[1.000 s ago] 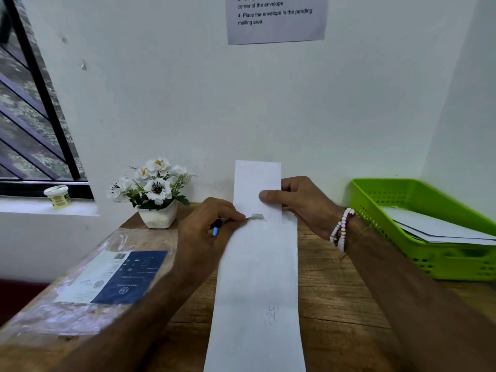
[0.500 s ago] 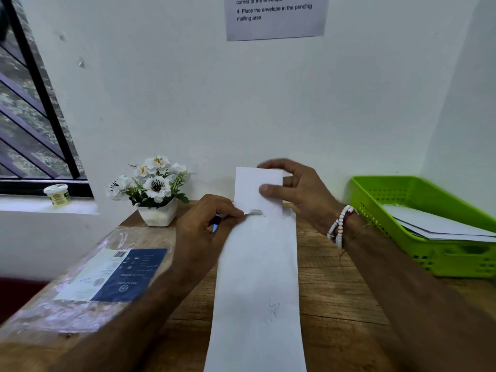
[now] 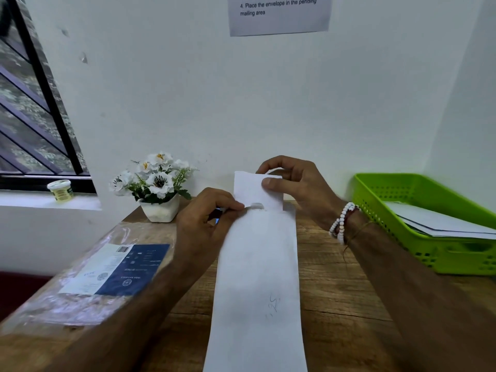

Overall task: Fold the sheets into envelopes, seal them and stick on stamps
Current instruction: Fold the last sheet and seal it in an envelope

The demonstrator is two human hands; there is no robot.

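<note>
White paper strip (image 3: 257,264), wooden table (image 3: 335,291) | left hand (image 3: 204,226) grips slim tool (image 3: 255,205) | right hand (image 3: 298,186) pinches upright flap (image 3: 248,189)

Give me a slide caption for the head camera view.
Left hand presses a small tool to the folded sheet; right hand pinches its raised flap.

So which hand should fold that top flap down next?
The right hand, probably: it pinches the raised flap of the envelope and can simply lower it. The left hand grips a small tool at the fold.
</note>
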